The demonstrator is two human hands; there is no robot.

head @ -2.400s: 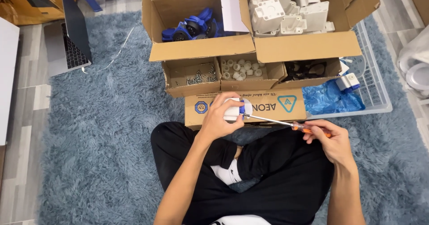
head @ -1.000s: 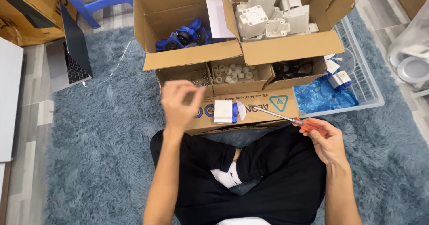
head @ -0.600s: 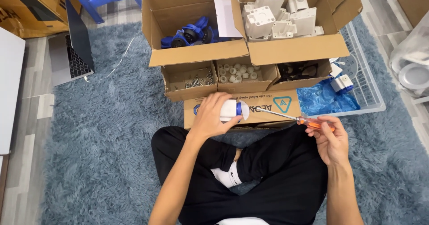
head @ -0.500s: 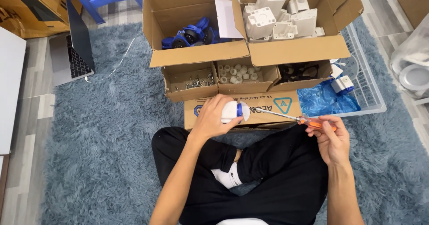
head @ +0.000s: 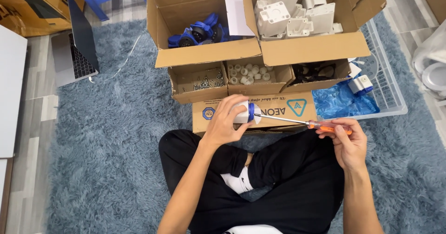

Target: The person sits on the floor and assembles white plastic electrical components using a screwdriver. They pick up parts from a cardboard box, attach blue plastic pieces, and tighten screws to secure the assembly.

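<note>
White-blue connector (head: 242,112) gripped in left hand (head: 224,122); right hand (head: 348,143) grips orange screwdriver (head: 302,121), tip at connector.

We see a shaggy blue-grey rug (head: 107,136), matt brown cardboard boxes (head: 306,48), a smooth white-and-blue plastic plug (head: 244,112), and a screwdriver (head: 302,122) with shiny metal shaft.

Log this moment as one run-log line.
left hand: grips white-and-blue plug | right hand: holds orange-handled screwdriver, tip at plug | seated on blue rug
</note>
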